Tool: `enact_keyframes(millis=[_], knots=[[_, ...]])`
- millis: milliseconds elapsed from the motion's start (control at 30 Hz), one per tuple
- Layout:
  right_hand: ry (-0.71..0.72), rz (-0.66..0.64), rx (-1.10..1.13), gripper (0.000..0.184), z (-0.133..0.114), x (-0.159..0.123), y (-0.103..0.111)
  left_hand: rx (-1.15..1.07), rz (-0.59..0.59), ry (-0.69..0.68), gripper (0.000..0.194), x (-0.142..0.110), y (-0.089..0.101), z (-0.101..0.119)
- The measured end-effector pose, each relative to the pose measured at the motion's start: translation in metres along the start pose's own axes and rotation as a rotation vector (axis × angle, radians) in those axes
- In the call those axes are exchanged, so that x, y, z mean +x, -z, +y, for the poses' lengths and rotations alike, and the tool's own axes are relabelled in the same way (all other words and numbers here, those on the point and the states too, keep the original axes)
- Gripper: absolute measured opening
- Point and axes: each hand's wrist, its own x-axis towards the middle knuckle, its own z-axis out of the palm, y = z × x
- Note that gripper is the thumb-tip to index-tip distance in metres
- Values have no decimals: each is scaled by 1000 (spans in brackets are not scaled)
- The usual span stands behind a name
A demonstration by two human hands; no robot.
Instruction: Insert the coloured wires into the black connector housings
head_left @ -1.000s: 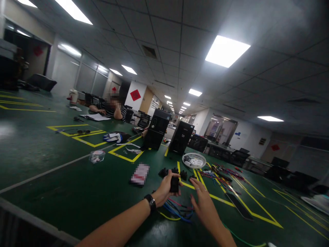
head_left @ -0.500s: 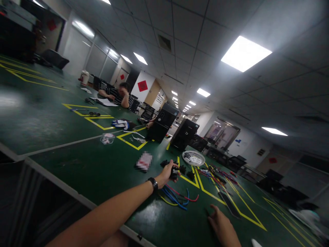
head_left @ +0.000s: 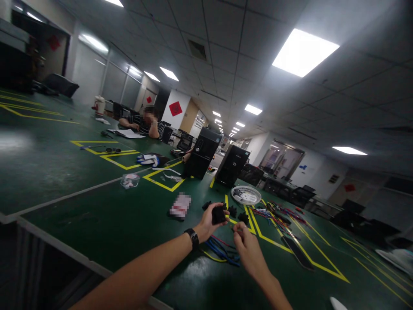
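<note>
My left hand (head_left: pixel 208 221), a dark watch on its wrist, is closed around a small black block-shaped part (head_left: pixel 219 215). Just to its right, my right hand (head_left: pixel 244 239) is curled with thumb and fingertips together; whatever they pinch is too small to make out. Several similar black parts (head_left: pixel 243 217) lie on the green table beyond the hands. Blue, red and yellow wires (head_left: pixel 222 252) rest beneath and between my hands, partly covered by them.
Behind the parts is a white round basket (head_left: pixel 246 195), with a heap of coloured wires (head_left: pixel 284 217) to its right. Two black computer towers (head_left: pixel 204 153) stand farther back. A blurred phone-sized object (head_left: pixel 180 206) lies left. A person (head_left: pixel 145 122) sits across the table.
My right hand moved away from the left toward the lower right, then came back beside it with its fingers curled. My left hand keeps the black part, which has turned. The view has shifted.
</note>
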Motion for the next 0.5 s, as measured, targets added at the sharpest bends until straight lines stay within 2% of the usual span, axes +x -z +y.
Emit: enact_keyframes(millis=[67, 200, 500], knots=[[-34, 2, 65, 16, -6, 14, -19, -12, 25, -11, 33, 2, 1, -1], [-82, 17, 194, 21, 3, 29, -44, -31, 40, -55, 33, 6, 5, -3], [-105, 63, 270, 18, 15, 21, -46, 35, 13, -83, 32, 1, 3, -11]])
